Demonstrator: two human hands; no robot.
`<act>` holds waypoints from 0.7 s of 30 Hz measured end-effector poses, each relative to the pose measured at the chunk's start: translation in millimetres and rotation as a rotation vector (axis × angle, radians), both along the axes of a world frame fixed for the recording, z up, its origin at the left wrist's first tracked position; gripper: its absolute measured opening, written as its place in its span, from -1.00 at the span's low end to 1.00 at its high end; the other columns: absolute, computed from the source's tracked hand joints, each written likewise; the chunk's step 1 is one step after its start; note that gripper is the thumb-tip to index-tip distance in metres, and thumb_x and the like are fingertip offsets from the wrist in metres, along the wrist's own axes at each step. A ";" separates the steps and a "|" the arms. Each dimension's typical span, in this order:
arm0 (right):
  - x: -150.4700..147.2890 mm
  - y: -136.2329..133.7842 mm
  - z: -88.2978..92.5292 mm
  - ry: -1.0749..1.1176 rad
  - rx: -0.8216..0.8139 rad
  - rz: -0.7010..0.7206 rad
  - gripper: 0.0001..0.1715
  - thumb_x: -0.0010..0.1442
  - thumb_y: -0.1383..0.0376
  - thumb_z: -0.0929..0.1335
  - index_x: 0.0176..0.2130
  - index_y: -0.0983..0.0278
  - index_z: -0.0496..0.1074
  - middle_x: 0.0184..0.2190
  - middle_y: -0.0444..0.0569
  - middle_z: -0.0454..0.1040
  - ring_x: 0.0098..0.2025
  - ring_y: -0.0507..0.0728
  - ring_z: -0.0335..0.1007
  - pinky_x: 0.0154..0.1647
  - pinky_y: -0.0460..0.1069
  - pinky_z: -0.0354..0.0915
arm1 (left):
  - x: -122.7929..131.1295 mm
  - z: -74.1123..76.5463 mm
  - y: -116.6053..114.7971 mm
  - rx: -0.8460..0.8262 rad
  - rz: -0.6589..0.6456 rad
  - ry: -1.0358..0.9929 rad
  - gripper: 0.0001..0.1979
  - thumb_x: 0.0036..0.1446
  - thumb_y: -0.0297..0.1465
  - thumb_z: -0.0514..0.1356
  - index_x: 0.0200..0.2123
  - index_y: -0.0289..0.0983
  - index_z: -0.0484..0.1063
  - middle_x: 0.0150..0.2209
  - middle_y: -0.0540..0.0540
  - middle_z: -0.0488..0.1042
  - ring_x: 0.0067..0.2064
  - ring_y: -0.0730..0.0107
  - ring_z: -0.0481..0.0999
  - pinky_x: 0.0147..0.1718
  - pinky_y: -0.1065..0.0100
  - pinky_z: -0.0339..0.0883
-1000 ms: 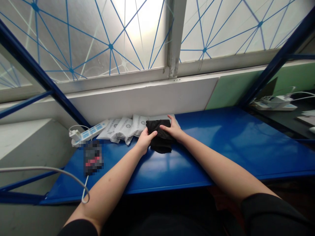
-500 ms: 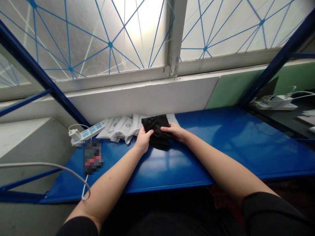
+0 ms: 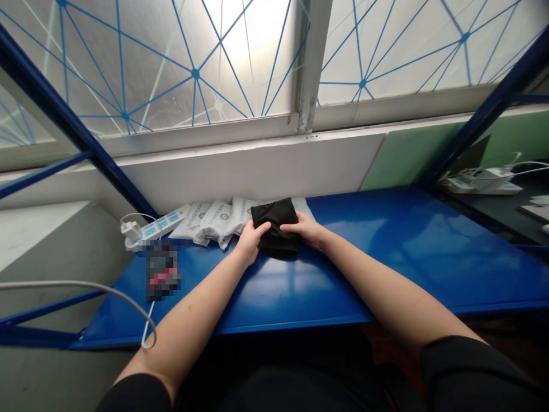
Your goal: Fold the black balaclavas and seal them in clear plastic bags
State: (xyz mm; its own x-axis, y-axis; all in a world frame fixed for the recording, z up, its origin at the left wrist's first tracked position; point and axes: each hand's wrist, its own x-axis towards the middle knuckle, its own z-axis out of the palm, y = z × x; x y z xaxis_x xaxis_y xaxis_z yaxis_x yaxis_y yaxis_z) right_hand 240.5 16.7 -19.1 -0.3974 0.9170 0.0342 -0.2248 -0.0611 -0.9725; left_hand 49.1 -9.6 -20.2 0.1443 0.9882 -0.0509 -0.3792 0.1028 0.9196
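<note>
A folded piece of black cloth (image 3: 277,213) is held up over the blue table, its exact kind unclear. My left hand (image 3: 250,242) grips its left side, thumb on the near face and the other fingers hidden behind. On the right side my right hand (image 3: 307,229) pinches it the same way, thumb across the front. The cloth's lower fold hangs just above the tabletop or rests on it; I cannot tell which. Behind it lie several pale grey printed plastic packets (image 3: 218,218), partly covered by the cloth and my hands.
On the blue table (image 3: 386,252), a white power strip (image 3: 165,224) with a plug lies at the back left. A blurred-out dark object (image 3: 162,272) with a white cable sits nearer. Blue metal posts (image 3: 476,129) flank the table, and a wall with windows stands behind.
The black cloth looks flatter and more squarely folded, its lower edge straighter. Both hands keep their hold with little movement; the view has shifted slightly.
</note>
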 end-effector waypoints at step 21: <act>18.4 6.4 -0.6 -0.032 -0.036 0.164 -0.72 -0.14 0.41 0.45 -0.31 0.27 0.57 -0.42 -0.09 0.55 -0.49 0.03 0.42 -0.44 -0.07 0.36 | -14.7 0.0 8.3 -0.057 -0.082 -0.063 -0.58 -0.20 -0.48 0.40 -0.19 -0.25 0.43 -0.38 0.01 0.50 -0.42 0.41 0.46 -0.45 0.42 0.28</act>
